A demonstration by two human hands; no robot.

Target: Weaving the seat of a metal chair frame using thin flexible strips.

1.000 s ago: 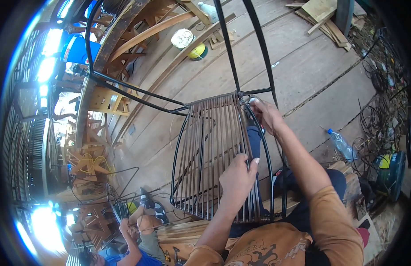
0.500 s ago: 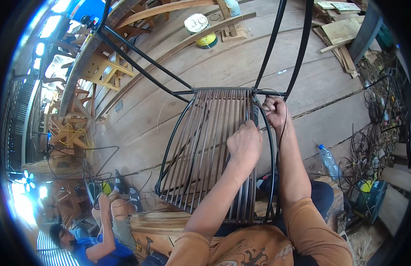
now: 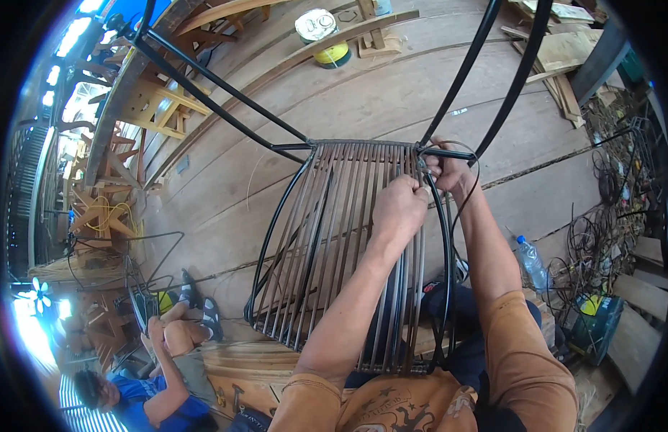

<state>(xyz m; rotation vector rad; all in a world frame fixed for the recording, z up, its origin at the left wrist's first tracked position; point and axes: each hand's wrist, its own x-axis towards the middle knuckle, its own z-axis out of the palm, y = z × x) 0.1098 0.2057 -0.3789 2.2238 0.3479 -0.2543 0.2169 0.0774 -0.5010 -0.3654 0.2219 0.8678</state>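
Note:
A black metal chair frame [image 3: 449, 237] stands before me, with brown cords [image 3: 334, 216] strung lengthwise across its tapering panel. Close to the panel's far right corner, my left hand [image 3: 400, 209] is closed, its thumb and fingertips pinched on a brown cord. My right hand [image 3: 451, 173] is just right of that corner, behind the side bar, fingers curled on the cord. A loose loop of cord [image 3: 477, 169] bends around the short bar by my right wrist and hangs down along the forearm. The fingertips of both hands are partly hidden.
At lower left a person in blue [image 3: 143, 392] sits beside another metal frame. A plastic bottle [image 3: 533, 263] and tangled cord [image 3: 589, 230] lie at right. Wood boards [image 3: 568, 54] are piled at far right; a yellow-and-white container [image 3: 323, 39] stands at the far side. A hammer [image 3: 238, 397] rests on the wooden bench.
My left hand has moved up toward the far right corner, nearer my right hand. The chair frame has shifted and tilted slightly, and the cord loop now bulges farther right.

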